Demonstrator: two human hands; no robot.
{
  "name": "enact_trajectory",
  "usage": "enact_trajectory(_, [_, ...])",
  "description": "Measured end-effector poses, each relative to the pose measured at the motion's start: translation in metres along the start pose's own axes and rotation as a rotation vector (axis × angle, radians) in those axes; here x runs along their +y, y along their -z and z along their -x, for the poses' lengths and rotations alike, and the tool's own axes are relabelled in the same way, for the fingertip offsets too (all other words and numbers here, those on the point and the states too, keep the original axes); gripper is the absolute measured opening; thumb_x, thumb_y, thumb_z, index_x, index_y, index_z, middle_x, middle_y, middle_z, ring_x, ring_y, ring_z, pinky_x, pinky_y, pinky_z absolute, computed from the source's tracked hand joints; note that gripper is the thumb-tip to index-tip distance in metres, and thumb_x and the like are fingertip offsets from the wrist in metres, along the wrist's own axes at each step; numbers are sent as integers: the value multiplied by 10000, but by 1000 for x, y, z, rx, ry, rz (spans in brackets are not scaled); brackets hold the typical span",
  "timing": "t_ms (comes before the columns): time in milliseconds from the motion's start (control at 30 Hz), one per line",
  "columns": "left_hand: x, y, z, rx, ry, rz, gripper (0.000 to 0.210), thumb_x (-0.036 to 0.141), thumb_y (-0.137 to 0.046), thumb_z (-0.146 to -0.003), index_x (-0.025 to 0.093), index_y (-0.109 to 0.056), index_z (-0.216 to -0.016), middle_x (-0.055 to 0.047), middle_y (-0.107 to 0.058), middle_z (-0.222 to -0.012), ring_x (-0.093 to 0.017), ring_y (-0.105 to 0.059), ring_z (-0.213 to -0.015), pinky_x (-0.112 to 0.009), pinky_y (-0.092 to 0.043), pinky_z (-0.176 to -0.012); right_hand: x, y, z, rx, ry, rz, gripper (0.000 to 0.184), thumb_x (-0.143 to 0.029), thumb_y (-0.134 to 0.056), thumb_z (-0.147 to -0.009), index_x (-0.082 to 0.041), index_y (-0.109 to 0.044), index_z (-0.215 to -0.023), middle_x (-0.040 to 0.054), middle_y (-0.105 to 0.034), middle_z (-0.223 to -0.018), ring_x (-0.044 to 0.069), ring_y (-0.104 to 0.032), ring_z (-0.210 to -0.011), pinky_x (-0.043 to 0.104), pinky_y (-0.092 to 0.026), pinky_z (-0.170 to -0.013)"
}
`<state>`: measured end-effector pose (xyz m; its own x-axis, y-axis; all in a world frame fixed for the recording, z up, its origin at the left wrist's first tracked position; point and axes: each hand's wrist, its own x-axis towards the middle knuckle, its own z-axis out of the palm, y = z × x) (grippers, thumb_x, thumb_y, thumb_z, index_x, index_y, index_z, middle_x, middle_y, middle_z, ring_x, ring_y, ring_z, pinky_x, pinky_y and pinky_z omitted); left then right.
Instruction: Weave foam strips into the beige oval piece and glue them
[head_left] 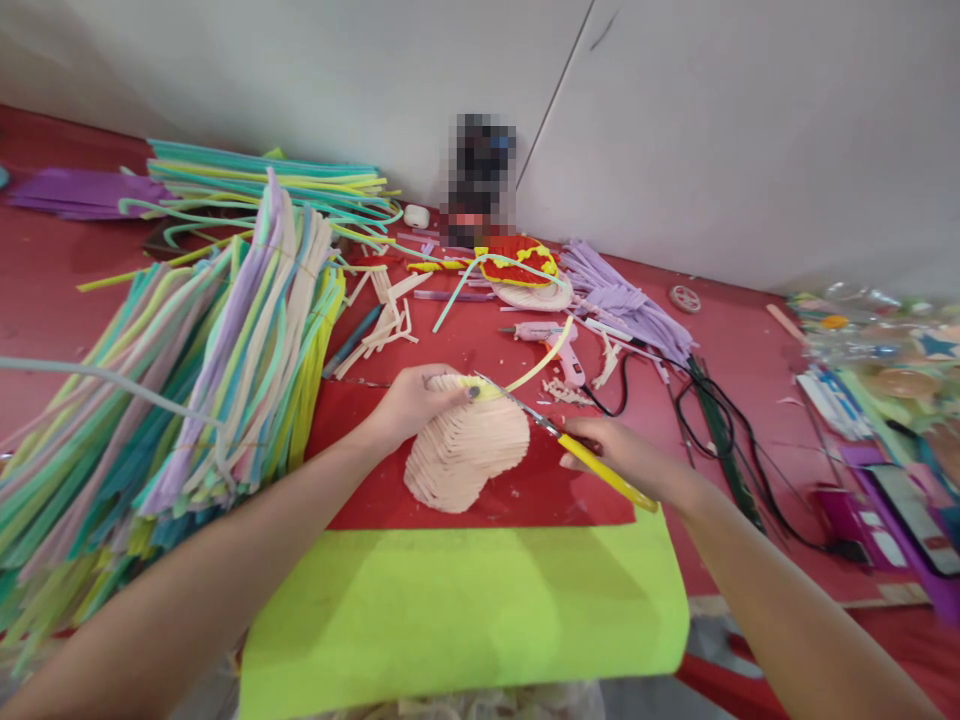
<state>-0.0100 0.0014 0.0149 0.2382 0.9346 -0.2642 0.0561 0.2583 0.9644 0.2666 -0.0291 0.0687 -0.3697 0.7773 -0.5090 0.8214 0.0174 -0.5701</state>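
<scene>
My left hand (427,400) is closed on the upper edge of a cream heart-shaped piece (469,455) built from rows of pipe cleaner. A pale yellow pipe cleaner (551,362) lies along that edge under my thumb, its free end curving up to the right. In my right hand (611,450) is a pair of yellow-handled scissors (592,465). Their blades reach to the yellow pipe cleaner beside my left fingertips; whether they have cut into it I cannot tell. Red felt (360,490) and a lime-green sheet (465,610) lie beneath.
Bundles of coloured pipe cleaners (247,300) crowd the left. A pink glue gun (551,345) lies behind the heart, its black cord (622,395) looping right. Lilac pipe cleaners (630,300) and a red-and-yellow piece (517,262) sit near the wall. Assorted supplies (900,370) fill the right.
</scene>
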Motion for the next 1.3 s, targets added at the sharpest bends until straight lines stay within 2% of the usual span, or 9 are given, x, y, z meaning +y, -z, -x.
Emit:
enact_trajectory(200, [-2,1,-1,12,-12,-33,364,468,-735,-652,164,-682,-846,-35,-695,-807,-160,-632,-711,-248,-494,-614,-1,-2,0,-10,-1,18,385,-575,-593,-756,-191,-609,-787,-6,-603,-718,150,-526,-649,260,-372,-579])
enact_trajectory(367, [-3,0,-1,2,-19,-19,347,458,-731,-659,157,-668,-819,-34,-683,-780,-155,-627,-689,-249,-486,-609,3,-3,-3,152,13,90,411,-596,-600,-734,-188,-579,-688,-6,-570,-650,160,-515,-632,256,-359,-555])
enact_trajectory(533, [-1,0,-1,8,-6,-13,335,445,-736,-651,157,-659,-804,-32,-677,-776,-155,-623,-687,-253,-493,-612,7,-4,-5,187,27,171,381,-572,-601,-746,-193,-600,-714,9,-616,-674,173,-556,-632,261,-382,-554])
enact_trajectory(667, [1,0,0,4,10,14,322,431,-737,-652,160,-658,-806,-30,-673,-784,-153,-622,-696,-253,-498,-619,11,-8,-5,298,47,323,354,-546,-575,-786,-209,-636,-872,63,-687,-915,227,-637,-807,300,-445,-654])
enact_trajectory(767, [2,0,0,7,6,27,325,437,-740,-647,163,-659,-803,-26,-672,-784,-151,-621,-698,-248,-496,-618,19,-10,-4,358,50,456,346,-511,-568,-803,-236,-634,-1003,75,-665,-1092,261,-644,-935,327,-470,-718])
enact_trajectory(967, [-1,0,-2,8,-10,32,354,455,-745,-637,162,-657,-815,-24,-670,-798,-147,-614,-705,-241,-489,-616,33,2,5,292,24,496,357,-443,-573,-819,-241,-607,-1112,72,-634,-1091,241,-642,-933,347,-485,-798])
enact_trajectory(1100, [-1,0,-2,14,-21,37,355,456,-748,-638,164,-658,-820,-22,-668,-793,-144,-610,-702,-237,-484,-617,19,12,19,245,-23,469,372,-468,-604,-798,-250,-628,-1099,82,-627,-1106,258,-632,-954,358,-483,-791])
enact_trajectory(1200, [0,-1,-1,43,-34,22,363,461,-755,-627,164,-661,-813,-24,-672,-795,-148,-611,-711,-234,-480,-619,-4,8,18,503,0,338,310,-475,-529,-857,-245,-655,-1023,80,-639,-1091,245,-627,-957,368,-465,-842])
enact_trajectory(1300, [-2,-1,-2,58,-50,9,364,470,-745,-637,160,-655,-806,-25,-669,-784,-150,-607,-709,-236,-476,-625,-31,-8,-1,720,90,67,296,-458,-504,-878,-219,-663,-954,79,-667,-1014,219,-633,-908,355,-474,-837])
